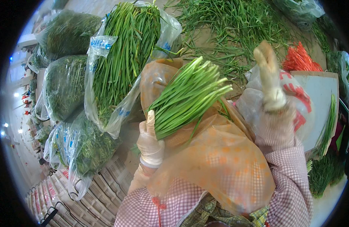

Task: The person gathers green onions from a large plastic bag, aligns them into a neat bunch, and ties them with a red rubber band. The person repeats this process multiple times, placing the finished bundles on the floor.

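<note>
My left hand [151,139], in a pale thin glove, is closed on the leafy end of a bunch of long green leaves like garlic chives [188,96]; the pale stem ends point up and to the right. The bunch lies over my lap, which a translucent orange-patterned plastic sheet [219,147] covers. My right hand [268,76], gloved too, is raised to the right of the bunch and apart from it. It is blurred, so its fingers and anything in them cannot be made out. An open plastic bag [120,113] full of the same greens [126,54] lies at the upper left.
Loose greens [234,25] are strewn ahead. Red ties [302,59] lie behind a grey board [316,85] at right, which bears a few stalks [329,122]. Filled bags [66,85] are stacked at left, above printed flat sacks or crates [86,195]. More greens [323,173] lie at lower right.
</note>
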`<state>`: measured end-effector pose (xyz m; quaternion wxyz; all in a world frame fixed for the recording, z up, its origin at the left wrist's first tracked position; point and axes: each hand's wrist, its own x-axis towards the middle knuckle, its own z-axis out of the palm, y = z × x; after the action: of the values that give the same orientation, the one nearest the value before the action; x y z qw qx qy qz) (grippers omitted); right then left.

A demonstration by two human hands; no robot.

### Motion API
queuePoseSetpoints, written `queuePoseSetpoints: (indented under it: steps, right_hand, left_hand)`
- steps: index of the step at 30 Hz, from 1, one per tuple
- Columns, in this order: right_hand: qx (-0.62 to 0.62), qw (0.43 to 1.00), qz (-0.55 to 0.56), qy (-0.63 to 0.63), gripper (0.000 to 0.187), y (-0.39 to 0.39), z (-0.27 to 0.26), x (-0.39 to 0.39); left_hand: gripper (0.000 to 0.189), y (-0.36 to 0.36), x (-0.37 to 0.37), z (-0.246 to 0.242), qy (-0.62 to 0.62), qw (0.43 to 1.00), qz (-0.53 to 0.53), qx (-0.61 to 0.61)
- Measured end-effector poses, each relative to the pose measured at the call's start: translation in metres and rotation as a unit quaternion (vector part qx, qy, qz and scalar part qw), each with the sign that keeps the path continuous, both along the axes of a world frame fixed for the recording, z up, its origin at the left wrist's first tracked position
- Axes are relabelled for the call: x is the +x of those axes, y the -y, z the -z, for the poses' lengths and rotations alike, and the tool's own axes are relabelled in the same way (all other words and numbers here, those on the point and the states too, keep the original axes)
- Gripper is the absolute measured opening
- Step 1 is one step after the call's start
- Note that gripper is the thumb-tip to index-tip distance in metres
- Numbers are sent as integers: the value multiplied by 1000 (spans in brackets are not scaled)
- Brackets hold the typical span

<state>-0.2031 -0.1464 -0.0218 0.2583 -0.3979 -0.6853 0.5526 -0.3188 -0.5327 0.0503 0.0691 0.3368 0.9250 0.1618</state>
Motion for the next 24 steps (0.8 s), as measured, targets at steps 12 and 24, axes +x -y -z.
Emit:
queuePoseSetpoints:
  steps: [12,24]
  right_hand:
    - [-742,603,-35,-291,84,130,45,-68]
    - [-710,520,-239,-411,51,113,-3,-50]
  left_hand:
    - [76,13,50,-10,-65,996,57,3]
    - [34,6,-54,-146,316,878,357,42]
